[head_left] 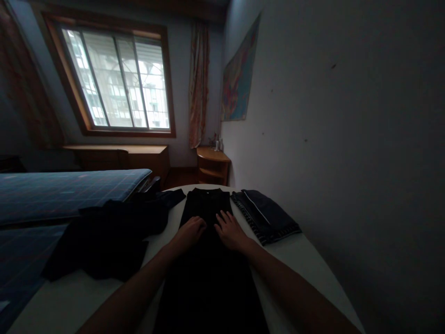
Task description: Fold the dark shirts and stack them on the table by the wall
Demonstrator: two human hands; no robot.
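A black garment (208, 278) with its collar at the far end lies lengthwise on the table before me. My left hand (193, 228) rests on its left side, palm down, the fingers slightly bent and close together. On the right side of the cloth lies my right hand (228, 229), its fingers spread and nothing in them. Both hands touch the upper part of the garment, a small gap between them. The dim light hides folds in the black cloth.
Folded dark clothing (267, 213) with a white line lies on the round-edged pale table (313, 264), at the right. Another dark garment (107, 236) spreads over the left. A blue plaid mattress (69, 190) is at the left, a wall (347, 139) at the right.
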